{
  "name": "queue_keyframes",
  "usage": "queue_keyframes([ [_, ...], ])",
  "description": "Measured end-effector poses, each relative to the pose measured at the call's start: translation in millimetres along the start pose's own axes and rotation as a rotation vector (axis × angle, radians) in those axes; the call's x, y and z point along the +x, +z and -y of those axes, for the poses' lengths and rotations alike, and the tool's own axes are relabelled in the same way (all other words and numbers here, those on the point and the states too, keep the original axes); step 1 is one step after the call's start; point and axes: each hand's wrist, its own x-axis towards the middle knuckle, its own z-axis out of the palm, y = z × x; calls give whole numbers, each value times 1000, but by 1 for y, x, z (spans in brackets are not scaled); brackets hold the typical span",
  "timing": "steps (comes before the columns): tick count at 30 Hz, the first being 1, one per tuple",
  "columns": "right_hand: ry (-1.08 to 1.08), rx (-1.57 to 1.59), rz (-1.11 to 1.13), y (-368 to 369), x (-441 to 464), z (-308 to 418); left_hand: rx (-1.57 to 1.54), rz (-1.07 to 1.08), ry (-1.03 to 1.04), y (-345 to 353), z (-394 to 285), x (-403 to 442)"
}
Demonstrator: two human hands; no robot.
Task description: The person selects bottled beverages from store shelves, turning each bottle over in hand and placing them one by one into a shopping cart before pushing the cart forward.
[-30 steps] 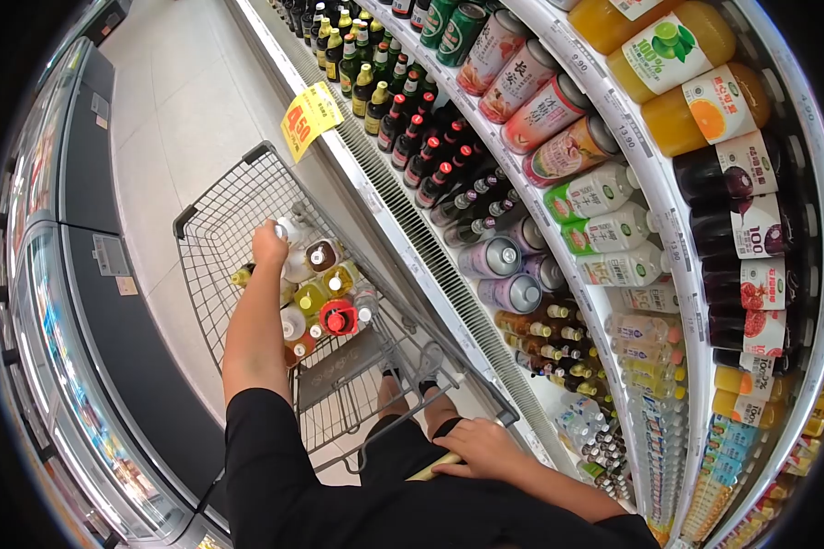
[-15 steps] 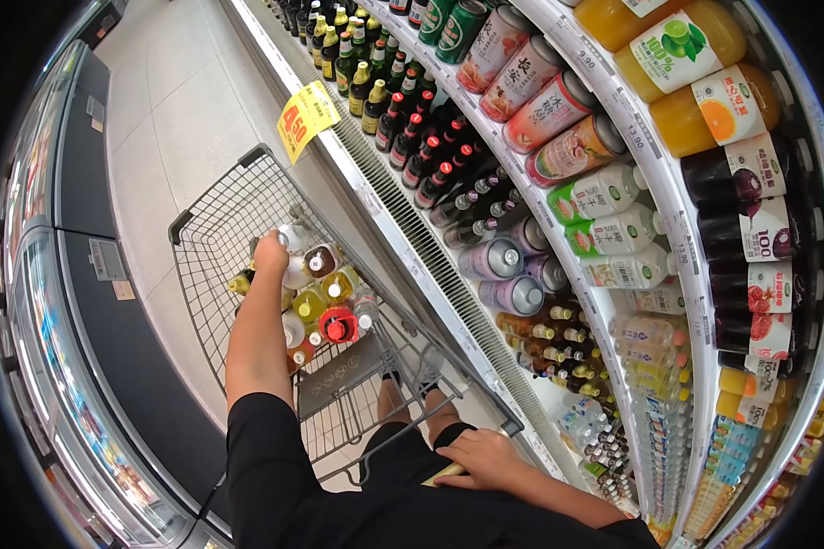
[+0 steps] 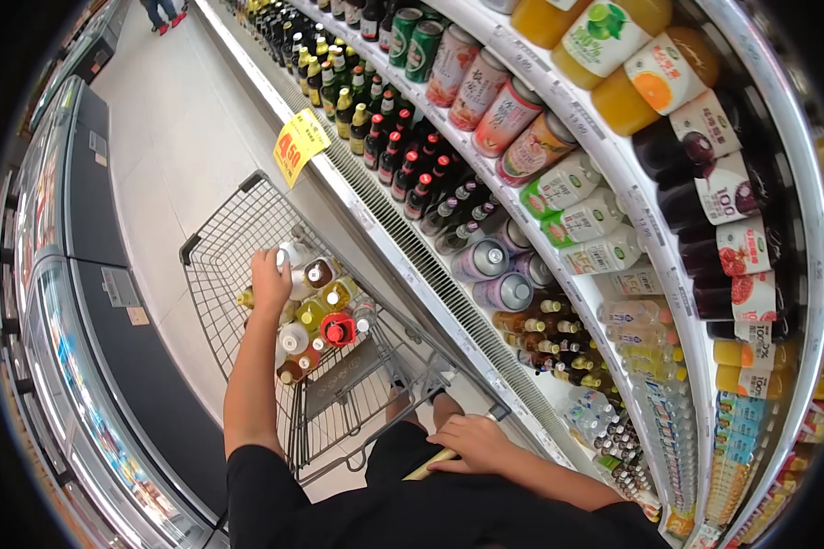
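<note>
White-capped, a bottle [image 3: 296, 252] stood in the cart [image 3: 190, 247] just right of the left hand's [image 3: 270, 282] narrow, curled fingers, its long axis apparently near upright; any grip was impossible to tell. The right hand [image 3: 473, 442], farther off, closed over the handle [image 3: 428, 465].

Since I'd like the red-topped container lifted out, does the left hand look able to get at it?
Probably yes: the left hand is inside the cart and nothing covers the red-topped container, though bottles crowd it.
</note>
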Motion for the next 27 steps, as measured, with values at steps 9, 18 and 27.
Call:
queue_keyframes([
  [9,169,339,-370,-20,-3,-12,-137,-24,88,-62,-134,-134],
  [18,769,228,-1654,-134,-5,-212,-492,40,228,-105,-261,-205],
  [27,780,-52,-1232,-185,-39,-244,-1872,1101,861,-276,-478,-194],
])
